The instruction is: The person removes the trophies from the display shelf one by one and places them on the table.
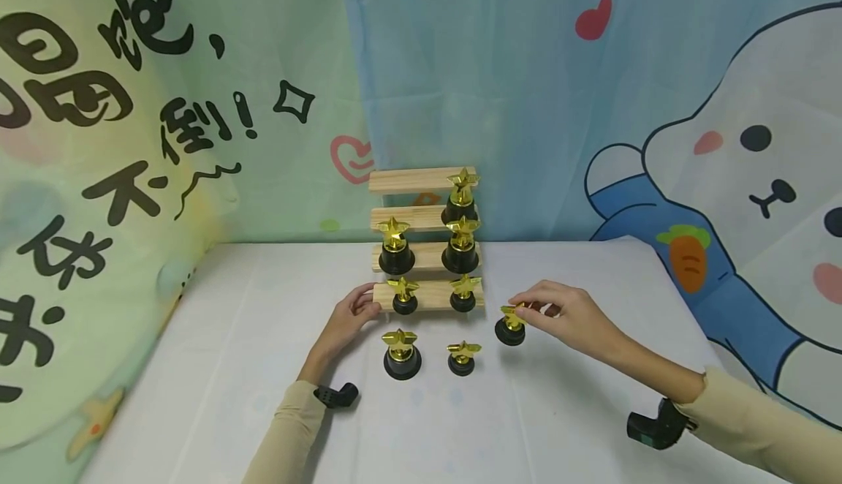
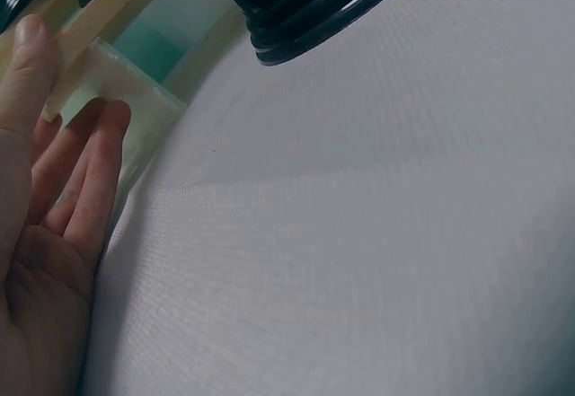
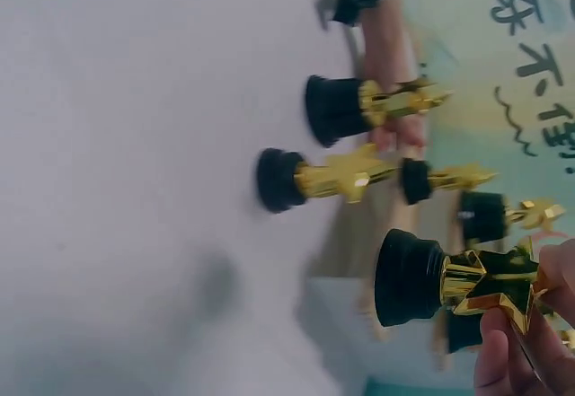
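Observation:
A stepped wooden shelf (image 1: 427, 292) stands mid-table with several gold star trophies on black bases on its steps, among them a top one (image 1: 462, 197) and a lower left one (image 1: 404, 295). My left hand (image 1: 351, 316) rests with straight fingers (image 2: 94, 171) against the left end of the bottom step (image 2: 117, 77). Right of the shelf, my right hand (image 1: 559, 312) pinches the gold star of a small trophy (image 1: 510, 327) (image 3: 449, 279) with its fingertips (image 3: 503, 351). I cannot tell whether its base touches the cloth.
Two more trophies stand on the white tablecloth (image 1: 230, 367) in front of the shelf, a larger one (image 1: 402, 354) and a smaller one (image 1: 462, 357). Printed cartoon curtains (image 1: 658, 104) hang close behind the table and along its left side.

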`<move>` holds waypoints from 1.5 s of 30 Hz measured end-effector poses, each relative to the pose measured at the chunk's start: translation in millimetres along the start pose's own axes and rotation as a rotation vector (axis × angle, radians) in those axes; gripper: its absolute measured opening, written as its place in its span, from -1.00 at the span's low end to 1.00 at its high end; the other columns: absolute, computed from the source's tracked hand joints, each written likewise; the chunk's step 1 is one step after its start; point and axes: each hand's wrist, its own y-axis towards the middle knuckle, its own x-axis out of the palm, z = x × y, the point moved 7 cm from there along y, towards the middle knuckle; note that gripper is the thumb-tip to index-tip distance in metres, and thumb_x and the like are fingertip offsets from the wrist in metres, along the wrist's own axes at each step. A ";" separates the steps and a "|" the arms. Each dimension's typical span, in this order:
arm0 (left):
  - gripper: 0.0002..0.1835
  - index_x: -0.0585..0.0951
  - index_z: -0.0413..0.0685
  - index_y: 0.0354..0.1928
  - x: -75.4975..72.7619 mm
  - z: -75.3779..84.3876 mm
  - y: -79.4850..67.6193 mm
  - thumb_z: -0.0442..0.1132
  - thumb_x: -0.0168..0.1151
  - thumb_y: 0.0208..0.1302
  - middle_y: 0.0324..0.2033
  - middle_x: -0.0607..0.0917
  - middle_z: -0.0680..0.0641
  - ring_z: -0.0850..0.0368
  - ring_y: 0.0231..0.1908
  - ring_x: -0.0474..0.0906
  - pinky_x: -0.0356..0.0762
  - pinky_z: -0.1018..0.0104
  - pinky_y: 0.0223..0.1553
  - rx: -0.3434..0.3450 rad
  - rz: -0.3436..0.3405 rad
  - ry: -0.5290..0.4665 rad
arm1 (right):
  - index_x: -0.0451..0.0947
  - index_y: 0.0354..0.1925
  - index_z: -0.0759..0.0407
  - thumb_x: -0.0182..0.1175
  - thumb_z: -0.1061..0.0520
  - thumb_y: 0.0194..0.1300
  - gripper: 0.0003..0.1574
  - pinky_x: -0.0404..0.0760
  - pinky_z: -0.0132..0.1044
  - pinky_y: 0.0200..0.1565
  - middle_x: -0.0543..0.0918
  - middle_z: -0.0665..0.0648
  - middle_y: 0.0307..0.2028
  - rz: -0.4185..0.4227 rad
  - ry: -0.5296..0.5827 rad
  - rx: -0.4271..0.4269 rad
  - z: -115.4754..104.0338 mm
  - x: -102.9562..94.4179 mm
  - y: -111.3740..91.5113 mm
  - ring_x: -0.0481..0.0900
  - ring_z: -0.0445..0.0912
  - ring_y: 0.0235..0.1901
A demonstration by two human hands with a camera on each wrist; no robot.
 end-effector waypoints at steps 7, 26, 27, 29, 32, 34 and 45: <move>-0.40 0.35 -0.06 0.36 -0.9 3.6 -1.2 -0.09 0.23 0.34 0.16 0.61 -0.22 0.06 0.07 0.61 0.60 0.42 0.01 0.000 0.001 0.025 | 0.71 -0.17 0.04 0.34 0.14 0.21 -0.82 0.53 -0.46 -0.40 0.66 -0.15 -0.33 -0.048 -0.001 0.005 22.4 23.3 -14.3 0.48 -0.42 -0.37; -0.41 0.33 -0.13 0.38 0.7 8.9 -5.4 -0.18 0.21 0.36 0.18 0.58 -0.29 0.01 0.09 0.60 0.58 0.42 0.04 -0.045 0.002 -0.004 | 0.70 -0.21 0.13 0.34 0.20 0.19 -0.85 0.57 -0.48 -0.41 0.70 -0.02 -0.32 -0.155 -0.001 0.000 42.6 54.3 -33.7 0.52 -0.42 -0.38; -0.41 0.33 -0.12 0.38 0.4 5.1 -3.7 -0.17 0.21 0.36 0.18 0.58 -0.28 0.02 0.09 0.60 0.58 0.43 0.03 -0.045 0.007 -0.002 | 0.70 -0.21 0.12 0.34 0.20 0.19 -0.84 0.58 -0.48 -0.40 0.70 -0.02 -0.32 -0.158 -0.002 0.003 43.3 54.8 -34.4 0.52 -0.41 -0.38; -0.41 0.34 -0.08 0.37 0.2 0.6 -1.6 -0.15 0.22 0.35 0.17 0.59 -0.25 0.07 0.07 0.60 0.58 0.43 0.03 -0.041 0.012 0.003 | 0.70 -0.21 0.12 0.34 0.20 0.19 -0.84 0.58 -0.48 -0.40 0.70 -0.02 -0.32 -0.161 -0.008 0.006 44.2 55.0 -35.5 0.53 -0.40 -0.37; -0.41 0.34 -0.07 0.37 0.2 -1.1 -1.1 -0.12 0.22 0.34 0.16 0.61 -0.24 0.12 0.04 0.62 0.58 0.43 0.03 -0.028 0.014 0.017 | 0.70 -0.20 0.09 0.33 0.18 0.20 -0.85 0.57 -0.48 -0.40 0.71 -0.05 -0.30 -0.159 -0.026 0.011 45.4 54.9 -37.0 0.52 -0.40 -0.37; -0.40 0.34 -0.07 0.37 -0.1 -0.8 -1.1 -0.12 0.23 0.34 0.15 0.61 -0.24 0.12 0.04 0.62 0.58 0.43 0.02 -0.022 0.012 0.016 | 0.71 -0.20 0.07 0.33 0.16 0.21 -0.85 0.56 -0.48 -0.40 0.71 -0.06 -0.30 -0.161 -0.037 0.015 45.9 54.9 -37.3 0.51 -0.40 -0.37; -0.40 0.30 -0.16 0.39 0.4 14.8 -6.9 -0.19 0.20 0.36 0.18 0.57 -0.30 0.06 0.08 0.59 0.55 0.51 -0.01 -0.040 -0.019 0.000 | 0.72 -0.18 0.05 0.31 0.11 0.24 -0.84 0.56 -0.48 -0.38 0.70 -0.07 -0.29 -0.208 -0.065 0.057 50.8 58.3 -36.3 0.51 -0.37 -0.36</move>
